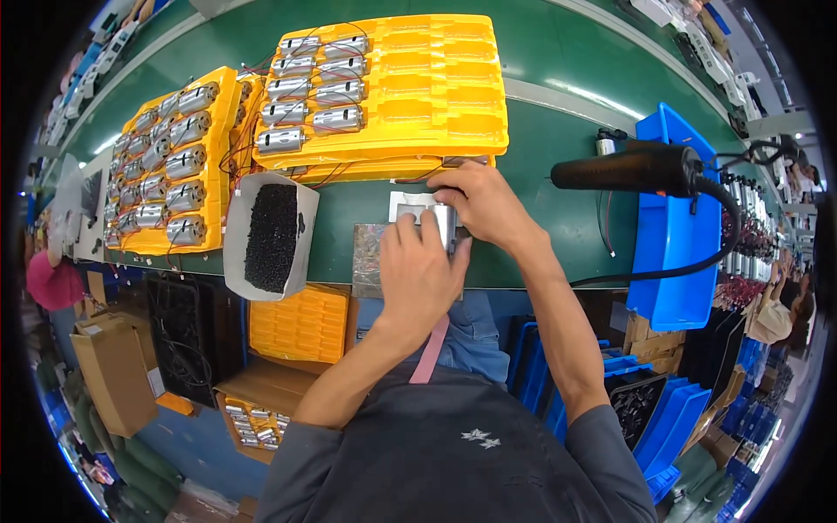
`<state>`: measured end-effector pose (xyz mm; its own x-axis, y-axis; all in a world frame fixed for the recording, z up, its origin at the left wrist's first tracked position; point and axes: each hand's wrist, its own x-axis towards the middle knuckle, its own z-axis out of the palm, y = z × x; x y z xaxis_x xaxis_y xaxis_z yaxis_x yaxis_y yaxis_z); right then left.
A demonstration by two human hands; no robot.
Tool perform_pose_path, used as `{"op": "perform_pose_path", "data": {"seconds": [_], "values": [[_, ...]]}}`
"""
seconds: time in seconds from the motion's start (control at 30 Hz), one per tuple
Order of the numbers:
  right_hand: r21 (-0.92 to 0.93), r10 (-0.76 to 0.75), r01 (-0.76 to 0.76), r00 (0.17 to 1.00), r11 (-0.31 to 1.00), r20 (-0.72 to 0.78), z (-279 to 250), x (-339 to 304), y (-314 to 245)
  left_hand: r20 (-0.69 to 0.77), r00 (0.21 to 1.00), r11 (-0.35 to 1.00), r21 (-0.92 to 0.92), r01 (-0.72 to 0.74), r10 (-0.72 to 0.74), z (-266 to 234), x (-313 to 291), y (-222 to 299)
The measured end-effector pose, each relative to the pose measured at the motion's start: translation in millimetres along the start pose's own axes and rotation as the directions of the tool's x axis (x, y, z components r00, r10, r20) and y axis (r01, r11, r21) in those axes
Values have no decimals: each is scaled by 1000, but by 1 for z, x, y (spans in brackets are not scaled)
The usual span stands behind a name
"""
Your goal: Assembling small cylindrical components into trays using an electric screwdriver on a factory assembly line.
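Observation:
A silver cylindrical motor (450,221) lies in a white holder (403,200) at the near edge of the green bench. My left hand (418,275) is closed around the motor, fingers over its left side and the thumb at its right. At the motor's far end, my right hand (485,202) has its fingers bent in a pinch; whatever is between them is too small to make out. Under my left hand, a scuffed metal plate (371,259) sticks out beside the holder.
A yellow tray (410,87) beyond my hands is partly filled with wired motors; another yellow tray (220,131) stands tilted at left. Nearer is a pale box (301,235) of small black parts. At right, a black handheld tool (619,170) on a hose hangs before a blue bin (667,253).

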<state>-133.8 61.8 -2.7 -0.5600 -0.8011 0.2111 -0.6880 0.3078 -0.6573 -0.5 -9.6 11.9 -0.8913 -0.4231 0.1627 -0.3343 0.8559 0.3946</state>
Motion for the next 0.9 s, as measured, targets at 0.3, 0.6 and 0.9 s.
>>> {"op": "perform_pose_path", "data": {"seconds": [0.3,0.6,0.9], "values": [[-160,-315,316,536,935,-783,-119,-165,-69,-124,951,953,-145,266,-285,-97,-5,-147],[582,101,220,878,783,-468,-101,-43,-3,394,901,972,-66,227,-183,-92,17,-178],[536,120,273,801,799,-587,-80,-61,-12,148,971,975,-87,204,-190,-87,11,-178]]}}
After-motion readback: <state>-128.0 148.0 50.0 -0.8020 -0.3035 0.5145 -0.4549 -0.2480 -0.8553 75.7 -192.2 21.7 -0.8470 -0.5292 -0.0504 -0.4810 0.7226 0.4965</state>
